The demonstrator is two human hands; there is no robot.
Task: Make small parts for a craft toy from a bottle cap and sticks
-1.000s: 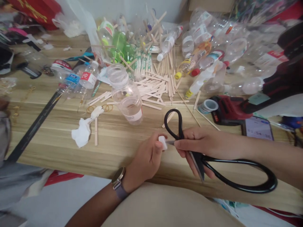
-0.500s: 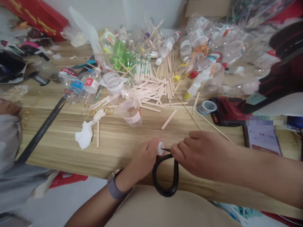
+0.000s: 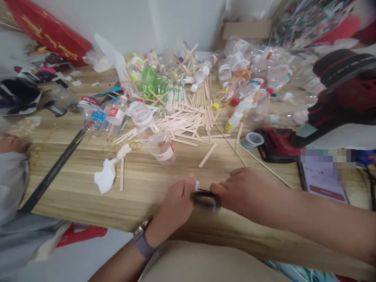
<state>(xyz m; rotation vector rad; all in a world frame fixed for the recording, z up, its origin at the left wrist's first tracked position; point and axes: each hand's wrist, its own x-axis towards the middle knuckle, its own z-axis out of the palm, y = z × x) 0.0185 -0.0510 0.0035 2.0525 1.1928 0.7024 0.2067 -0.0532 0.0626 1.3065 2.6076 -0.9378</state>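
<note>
My left hand (image 3: 179, 201), with a watch at its wrist, is closed round a small white bottle cap (image 3: 197, 185). Only a sliver of the cap shows past the thumb. My right hand (image 3: 242, 192) grips black-handled scissors (image 3: 202, 193) close to the cap, and their handle loop is smeared by motion. The pointed end reaches toward the cap's face; whether it touches is hard to see. Just beyond my hands a wooden craft stick (image 3: 207, 155) lies on the wooden table (image 3: 147, 203). A cut clear plastic bottle (image 3: 161, 150) stands farther back on the left.
Loose craft sticks (image 3: 183, 123) and plastic bottles (image 3: 239, 113) crowd the back. At right are a red and black power tool (image 3: 279, 145), a roll of tape (image 3: 252, 140) and a phone (image 3: 321, 180). Crumpled tissue (image 3: 105, 176) lies left. Another person's sleeve (image 3: 13, 172) is at the left edge.
The scissors' handle loop has swung up from hanging below my hands to lying nearly level between them. Both hands still hold their things. The whole view has shifted slightly.
</note>
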